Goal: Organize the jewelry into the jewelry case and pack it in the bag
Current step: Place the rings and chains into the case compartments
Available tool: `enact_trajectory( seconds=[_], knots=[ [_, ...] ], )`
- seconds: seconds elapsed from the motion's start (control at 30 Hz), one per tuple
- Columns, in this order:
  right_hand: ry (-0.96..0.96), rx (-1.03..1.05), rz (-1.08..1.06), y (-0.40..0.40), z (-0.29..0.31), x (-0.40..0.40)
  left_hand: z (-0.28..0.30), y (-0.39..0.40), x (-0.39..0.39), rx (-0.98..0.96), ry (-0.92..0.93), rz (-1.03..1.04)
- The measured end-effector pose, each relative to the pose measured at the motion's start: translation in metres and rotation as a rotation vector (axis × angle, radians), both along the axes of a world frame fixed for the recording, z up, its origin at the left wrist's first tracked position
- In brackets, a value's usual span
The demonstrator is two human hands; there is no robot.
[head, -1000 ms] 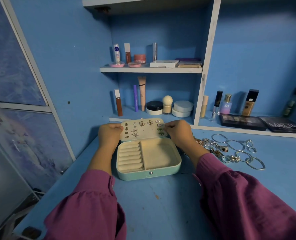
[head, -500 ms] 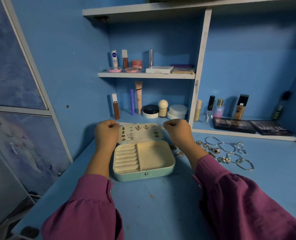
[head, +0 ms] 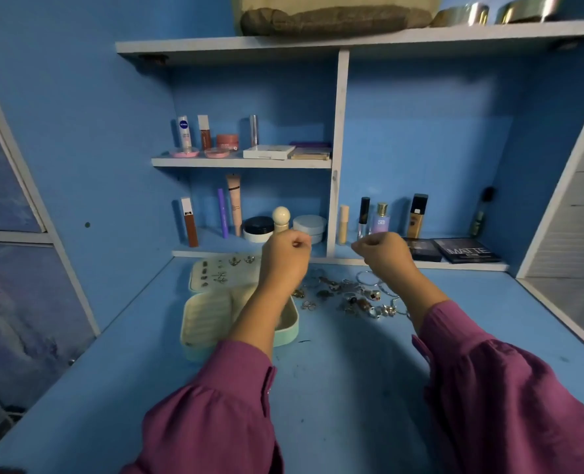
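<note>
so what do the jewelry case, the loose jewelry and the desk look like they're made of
Jewelry case: smooth mint shell, likely faux leather or plastic, with a matte cream lining that looks like velvet.
Loose jewelry: metal, mostly silver-toned with some darker pieces, judging by the bright glints.
Desk: probably painted wood or board; the flat blue coat shows scuffs and dark marks.

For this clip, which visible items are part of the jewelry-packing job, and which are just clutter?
Part of the job:
- open jewelry case
- earrings on its lid
- loose jewelry pile on the desk
- left hand, right hand

Just lying about:
- cosmetics on the shelves
- MATTE palette
- bag-like bundle on the top shelf; cannot tell if it's the packing bag
</note>
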State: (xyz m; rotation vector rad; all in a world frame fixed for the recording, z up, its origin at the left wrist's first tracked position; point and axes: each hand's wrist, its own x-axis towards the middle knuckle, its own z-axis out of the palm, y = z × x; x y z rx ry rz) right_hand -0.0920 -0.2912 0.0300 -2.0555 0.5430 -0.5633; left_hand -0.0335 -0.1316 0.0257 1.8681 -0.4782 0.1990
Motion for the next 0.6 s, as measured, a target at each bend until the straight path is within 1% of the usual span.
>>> enact_trajectory(
  seconds=[0.07, 0.2, 0.3, 0.4, 0.5, 0.6],
  knots=[
    [0.047, -0.062, -0.037, -0.016, -0.003, -0.005, -0.001, -0.018, -0.006, 0.027, 0.011, -0.034],
    [0.224, -0.273, -0.064, -0.04, -0.008, -0.009, -0.009, -0.049, -0.01, 0.139, 0.04, -0.071],
    [0.363, -0.386, -0.08, -0.055, -0.015, -0.006, -0.018, -0.069, -0.004, 0.225, 0.087, -0.096],
    [0.449, -0.472, -0.108, -0.063, -0.022, -0.005, -0.026, -0.087, 0.005, 0.338, 0.148, -0.063],
    [0.493, -0.507, -0.145, -0.067, -0.027, -0.004, -0.031, -0.099, 0.01, 0.485, 0.142, 0.006],
    [0.522, -0.518, -0.165, -0.069, -0.029, -0.003, -0.032, -0.104, 0.011, 0.634, 0.095, 0.022]
  ],
)
